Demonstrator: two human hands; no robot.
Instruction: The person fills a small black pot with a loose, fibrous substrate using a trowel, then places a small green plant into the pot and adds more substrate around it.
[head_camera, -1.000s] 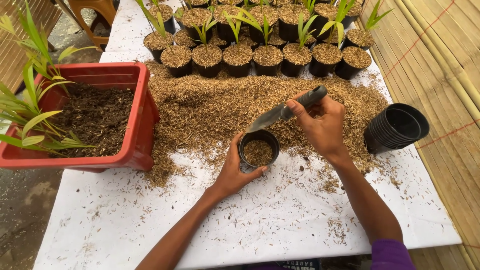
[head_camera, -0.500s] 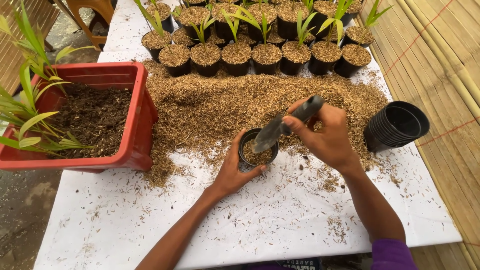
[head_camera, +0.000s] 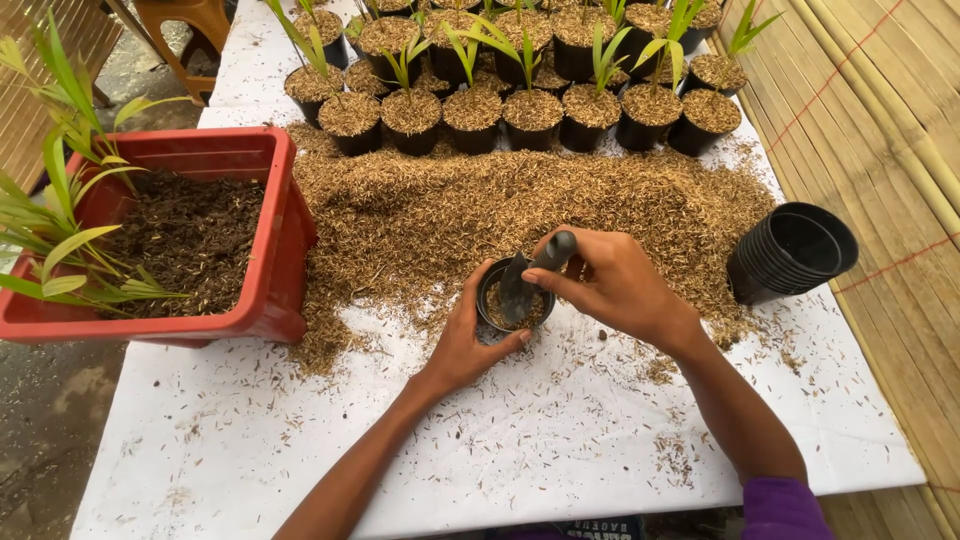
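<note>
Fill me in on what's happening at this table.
A person is potting at a white table. The left hand grips a small black pot partly filled with husk mix, while the right hand pokes a small trowel down into it. A heap of husk lies just behind, finished pots with seedlings line the far edge, a red tub of soil sits left, and stacked empty pots lie right.

— How many hands (head_camera: 620, 290) over the surface (head_camera: 560, 440)?
— Two, both at one small black pot (head_camera: 512, 300), with one trowel (head_camera: 530, 275) in it.
— Tubs?
— One red tub (head_camera: 285, 235) at nine o'clock.
— Filled pots at twelve o'clock?
— The front row of filled pots (head_camera: 530, 112) counts seven; the rows behind run past the edge, so no total.
— Spare pots?
— One nested stack of empty pots (head_camera: 790, 252) at three o'clock; how many are in it I cannot tell.
</note>
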